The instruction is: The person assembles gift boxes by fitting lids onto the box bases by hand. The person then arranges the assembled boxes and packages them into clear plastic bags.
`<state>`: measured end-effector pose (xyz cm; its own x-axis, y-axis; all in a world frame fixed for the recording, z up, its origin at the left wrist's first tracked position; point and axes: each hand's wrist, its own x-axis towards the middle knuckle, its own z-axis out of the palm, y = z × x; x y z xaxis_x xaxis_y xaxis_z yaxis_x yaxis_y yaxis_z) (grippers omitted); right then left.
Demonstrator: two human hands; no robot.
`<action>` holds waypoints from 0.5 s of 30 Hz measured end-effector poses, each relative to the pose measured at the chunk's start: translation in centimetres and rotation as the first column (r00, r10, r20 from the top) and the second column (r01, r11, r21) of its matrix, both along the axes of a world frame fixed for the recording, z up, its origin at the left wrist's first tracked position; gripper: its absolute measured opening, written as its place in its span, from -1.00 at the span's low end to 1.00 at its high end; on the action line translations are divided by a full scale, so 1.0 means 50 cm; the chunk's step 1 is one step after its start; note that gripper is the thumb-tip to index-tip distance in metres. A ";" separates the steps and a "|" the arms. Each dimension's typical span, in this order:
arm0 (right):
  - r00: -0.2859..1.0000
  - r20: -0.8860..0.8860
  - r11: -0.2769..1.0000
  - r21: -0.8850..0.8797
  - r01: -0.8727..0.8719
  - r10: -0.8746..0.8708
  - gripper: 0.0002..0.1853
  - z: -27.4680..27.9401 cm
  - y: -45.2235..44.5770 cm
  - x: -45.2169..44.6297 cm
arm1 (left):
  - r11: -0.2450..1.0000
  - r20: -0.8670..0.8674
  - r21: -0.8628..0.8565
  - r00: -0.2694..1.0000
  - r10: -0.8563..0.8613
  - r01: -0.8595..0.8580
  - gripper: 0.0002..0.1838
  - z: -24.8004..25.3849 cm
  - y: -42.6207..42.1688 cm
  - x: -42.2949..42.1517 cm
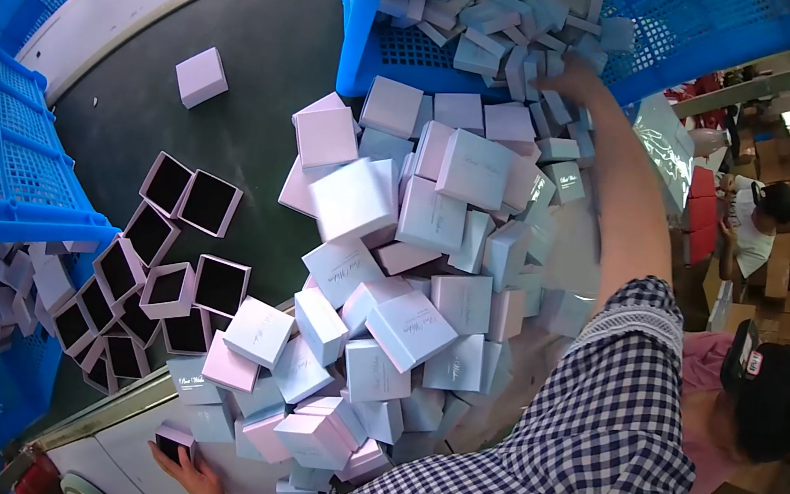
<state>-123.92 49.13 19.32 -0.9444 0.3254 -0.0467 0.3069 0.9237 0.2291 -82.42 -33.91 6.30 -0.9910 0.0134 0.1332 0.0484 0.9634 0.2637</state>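
Note:
At the lower left, my left hand (196, 484) is closed around a small open box base (175, 443) with a dark inside. My right arm, in a checkered sleeve, stretches to the upper right. There my right hand (578, 81) touches small pale boxes (531, 72) at the opening of a tilted blue crate (360, 30); its fingers are partly hidden and blurred. Between the two hands lies a big heap of pale blue and pink lidded boxes (409, 330). One white box (356, 199) on the heap looks smeared by motion.
Several open box bases with black insides (210, 202) lie on the dark belt (267, 77), with one lone pink box (202, 78) farther up. Another blue crate (13, 163) stands at the left, over more boxes. Nearby at right is a person in a black cap (782, 403); another person (753, 232) sits farther off.

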 end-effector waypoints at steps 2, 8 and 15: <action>1.000 0.015 0.997 -0.080 0.016 -0.015 -0.04 -0.113 0.033 -0.003 | 0.999 0.044 -0.039 0.999 0.010 -0.008 -0.39 0.009 0.003 0.004; 0.995 -0.079 0.987 -0.143 -0.077 0.066 0.01 -0.239 0.116 -0.018 | 0.999 0.085 -0.052 0.996 0.021 -0.016 -0.39 0.018 0.009 0.002; 0.992 0.098 0.993 -0.076 0.092 -0.084 -0.22 -0.140 0.028 0.011 | 0.997 0.114 -0.067 0.993 0.039 -0.031 -0.43 0.028 0.016 0.000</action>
